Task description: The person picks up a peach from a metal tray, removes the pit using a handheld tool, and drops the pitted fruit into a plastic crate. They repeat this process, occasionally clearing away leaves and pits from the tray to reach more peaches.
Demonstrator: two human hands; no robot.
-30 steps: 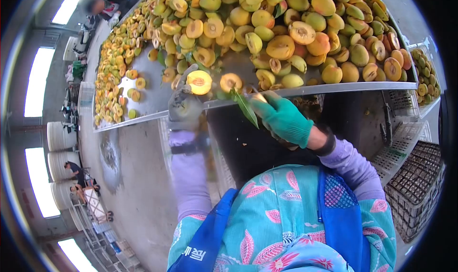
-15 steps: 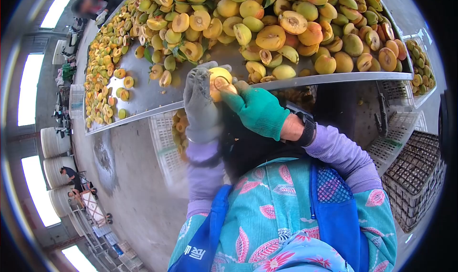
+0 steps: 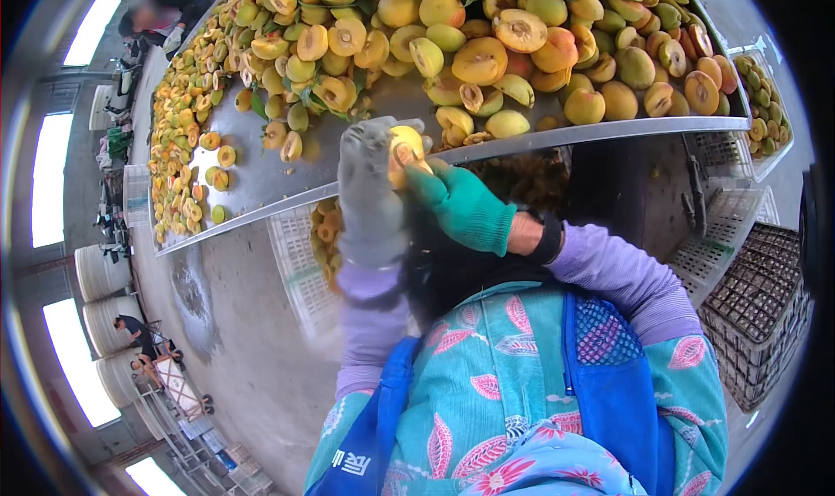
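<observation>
My left hand (image 3: 370, 179), in a grey glove and partly blurred, is wrapped round a yellow fruit (image 3: 406, 144) at the near edge of the metal table (image 3: 322, 190). My right hand (image 3: 470, 205), in a green glove, has its fingers pressed together against the fruit's cut face. A small pale piece shows at those fingertips, too small to make out. Beyond both hands, a heap of whole and halved yellow-green fruits (image 3: 483, 61) lies on the table.
White crates of fruit stand below the table (image 3: 291, 261) and at its far right (image 3: 765, 105). Dark crates (image 3: 752, 296) are stacked at the right. One person (image 3: 165, 18) is at the upper left, with others (image 3: 139, 335) near white tubs (image 3: 100, 270).
The view has shifted slightly, so the table and heap sit a little further left. Both hands remain together at the fruit, which is turned somewhat in my left hand.
</observation>
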